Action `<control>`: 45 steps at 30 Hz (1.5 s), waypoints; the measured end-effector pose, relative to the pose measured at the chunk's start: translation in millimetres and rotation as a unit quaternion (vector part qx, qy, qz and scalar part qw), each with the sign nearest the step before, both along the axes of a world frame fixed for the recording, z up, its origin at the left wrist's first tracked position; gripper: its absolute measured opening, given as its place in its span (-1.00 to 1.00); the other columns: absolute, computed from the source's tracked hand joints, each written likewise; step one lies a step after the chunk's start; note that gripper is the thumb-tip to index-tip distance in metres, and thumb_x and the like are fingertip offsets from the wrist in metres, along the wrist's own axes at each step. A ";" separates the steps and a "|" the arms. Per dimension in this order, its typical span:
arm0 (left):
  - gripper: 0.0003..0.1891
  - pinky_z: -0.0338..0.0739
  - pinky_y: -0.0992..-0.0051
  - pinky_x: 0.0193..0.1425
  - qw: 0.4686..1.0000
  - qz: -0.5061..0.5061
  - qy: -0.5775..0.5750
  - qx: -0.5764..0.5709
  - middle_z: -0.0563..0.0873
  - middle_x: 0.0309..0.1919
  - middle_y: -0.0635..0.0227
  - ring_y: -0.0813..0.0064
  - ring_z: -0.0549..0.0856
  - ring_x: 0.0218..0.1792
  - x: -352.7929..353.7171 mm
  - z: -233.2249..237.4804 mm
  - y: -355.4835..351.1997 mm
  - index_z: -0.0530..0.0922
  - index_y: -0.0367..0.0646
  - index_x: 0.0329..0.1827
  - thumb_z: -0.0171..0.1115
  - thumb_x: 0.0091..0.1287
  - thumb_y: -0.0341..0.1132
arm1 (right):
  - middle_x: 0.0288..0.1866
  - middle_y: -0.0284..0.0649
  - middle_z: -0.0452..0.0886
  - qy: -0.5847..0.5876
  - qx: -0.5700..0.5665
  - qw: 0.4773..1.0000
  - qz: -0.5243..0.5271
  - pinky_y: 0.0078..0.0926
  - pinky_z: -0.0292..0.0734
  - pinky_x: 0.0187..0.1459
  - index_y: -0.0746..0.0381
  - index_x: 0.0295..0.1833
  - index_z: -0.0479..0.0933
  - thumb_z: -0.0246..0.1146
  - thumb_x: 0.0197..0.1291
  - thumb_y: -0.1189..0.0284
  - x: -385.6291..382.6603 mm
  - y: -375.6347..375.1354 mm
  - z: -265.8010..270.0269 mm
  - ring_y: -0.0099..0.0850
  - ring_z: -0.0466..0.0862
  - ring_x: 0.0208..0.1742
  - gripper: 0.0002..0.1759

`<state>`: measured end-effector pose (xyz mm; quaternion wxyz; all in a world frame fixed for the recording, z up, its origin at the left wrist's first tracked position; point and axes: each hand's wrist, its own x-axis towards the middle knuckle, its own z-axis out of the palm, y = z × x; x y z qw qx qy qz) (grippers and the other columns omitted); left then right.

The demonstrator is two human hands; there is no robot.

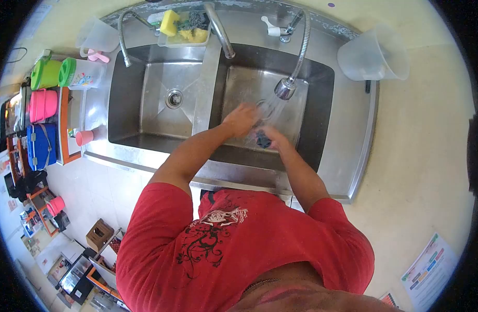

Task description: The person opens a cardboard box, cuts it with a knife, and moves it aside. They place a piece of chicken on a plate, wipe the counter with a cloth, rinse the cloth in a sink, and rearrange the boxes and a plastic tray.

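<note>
Both my hands are inside the right basin of the steel sink [311,130]. My right hand [276,138] is closed on a dark scrubber [263,139]. Just to the left and a little farther in, my left hand [242,118] is by the water stream; its fingers are blurred, so I cannot make out whether it holds anything. Water sprays down toward my hands from the flexible faucet's spray head [285,89]. Part of the basin's drain [267,108] shows beyond my hands.
Behind the basins sits a tray with a yellow sponge [169,23] and scrubbers [198,21]. A translucent bucket [371,56] stands at the right rear. At the left are a pink cup [84,138] and a green-lidded container [79,73]. A rigid faucet [219,31] reaches over the divider.
</note>
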<state>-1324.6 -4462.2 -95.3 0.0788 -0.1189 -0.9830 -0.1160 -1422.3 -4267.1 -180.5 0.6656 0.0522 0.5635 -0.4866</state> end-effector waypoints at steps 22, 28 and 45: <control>-0.49 0.69 0.19 -0.34 0.628 0.169 -0.615 0.446 0.75 -0.33 0.00 0.17 0.80 -0.23 2.2 -39.4 4.8 0.63 -0.26 0.18 0.42 0.12 -0.32 | -0.10 0.11 0.78 0.597 -0.053 0.650 0.467 0.03 0.68 -0.01 0.37 0.02 0.65 0.47 0.17 0.16 2.2 -26.8 48.0 0.05 0.79 -0.05 -0.50; -0.27 0.70 0.12 0.08 0.989 0.006 -0.112 0.096 0.73 0.04 0.03 0.03 0.78 0.06 24.5 -45.2 6.6 0.40 -0.16 0.46 0.44 0.17 -0.31 | -0.35 -0.16 0.75 0.036 0.023 0.979 0.199 -0.31 0.58 -0.38 0.34 -0.17 0.66 0.46 0.18 0.31 -16.2 -7.4 27.0 -0.34 0.70 -0.44 -0.70; -0.75 0.66 0.22 -0.41 0.631 0.280 -0.452 0.564 0.75 -0.45 0.10 0.30 0.74 -0.52 15.6 -20.2 7.1 0.68 -0.31 -0.25 0.39 0.24 -0.26 | 0.13 0.14 0.71 0.641 -0.106 0.634 0.420 0.00 0.65 0.11 0.06 0.36 0.52 0.30 0.27 0.22 -35.2 -41.3 11.6 0.10 0.73 0.10 -0.46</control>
